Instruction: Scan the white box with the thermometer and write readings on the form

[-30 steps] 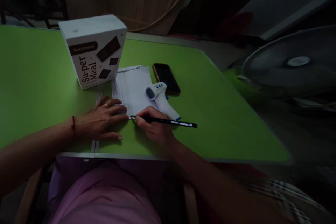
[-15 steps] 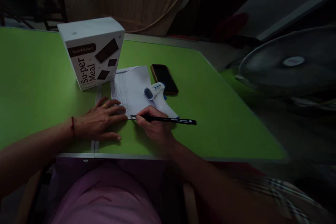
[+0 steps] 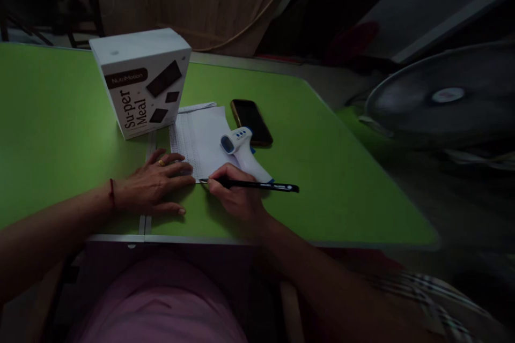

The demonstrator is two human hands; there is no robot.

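Observation:
My right hand [image 3: 237,193] is closed around a black pen [image 3: 277,186], its tip at the lower edge of a white notepad [image 3: 207,136]. Small lines of writing run down the left part of the page. My left hand [image 3: 161,181] lies flat with fingers spread, its fingertips over the page's lower left corner and the rest on the table. A white and blue infrared thermometer [image 3: 251,161] rests across the right side of the notepad, just beyond my right hand.
On the green table [image 3: 341,193], a white box [image 3: 148,86] labelled "Su-per Meal" stands behind my left hand. A smartphone [image 3: 251,121] lies beyond the thermometer. To the right, past the table edge, is a large round fan [image 3: 410,102].
The top sheet's far edge has settled slightly lower. The pen has shifted very slightly at the page's lower edge; my left hand stays in place.

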